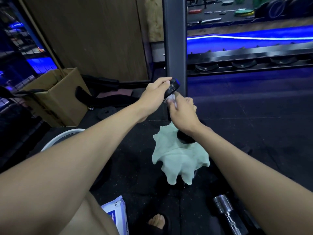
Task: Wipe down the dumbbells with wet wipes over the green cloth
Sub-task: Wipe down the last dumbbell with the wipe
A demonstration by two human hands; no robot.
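1. I judge the job as mid-way on this dumbbell [172, 89]: the wiping is on, not finished. I cannot tell which parts are already clean.
2. My left hand [155, 95] grasps the dumbbell's upper head, fingers curled over its top, at the centre of the frame.
3. My right hand [183, 111] pinches a wet wipe [171, 100] against the dumbbell just under that upper head, where the handle should be; the handle itself is hidden by my fingers.
4. The dumbbell stands close to upright, long axis running from upper centre down towards the lower head [184, 139], tilted slightly so the top leans up and left in the frame.
5. The lower head rests on the green cloth [177, 160], just below centre.
6. A second dumbbell [225, 211] with a chrome end lies on the floor at lower right, off the cloth; I take it as left to do, or perhaps already done.
7. The wipes pack [115, 212] lies at lower left beside my leg.
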